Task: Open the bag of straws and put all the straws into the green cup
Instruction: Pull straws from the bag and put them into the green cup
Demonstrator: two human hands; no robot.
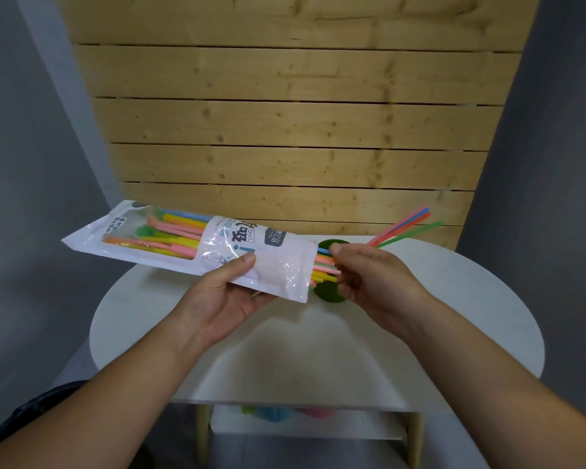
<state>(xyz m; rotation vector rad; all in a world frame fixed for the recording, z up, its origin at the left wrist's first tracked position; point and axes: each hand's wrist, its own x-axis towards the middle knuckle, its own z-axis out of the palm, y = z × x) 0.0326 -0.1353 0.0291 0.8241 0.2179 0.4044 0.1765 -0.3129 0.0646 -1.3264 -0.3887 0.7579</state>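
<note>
I am holding the printed clear plastic bag of straws (pixel 197 245) in my left hand (pixel 230 296), above the left half of the round white table (pixel 454 333). The bag is lying nearly level, its open end pointing right. My right hand (pixel 369 275) is sitting just right of that opening, pinching the bunch of coloured plastic straws (pixel 325 269) poking out of it. The green plastic cup (pixel 329 294) is standing on the table behind my hands, directly behind the bag's mouth. A few thin loose straws (pixel 406 228) are slanting up and right from the cup. The pale wooden plank wall (pixel 285 130) is standing behind the table.
</note>
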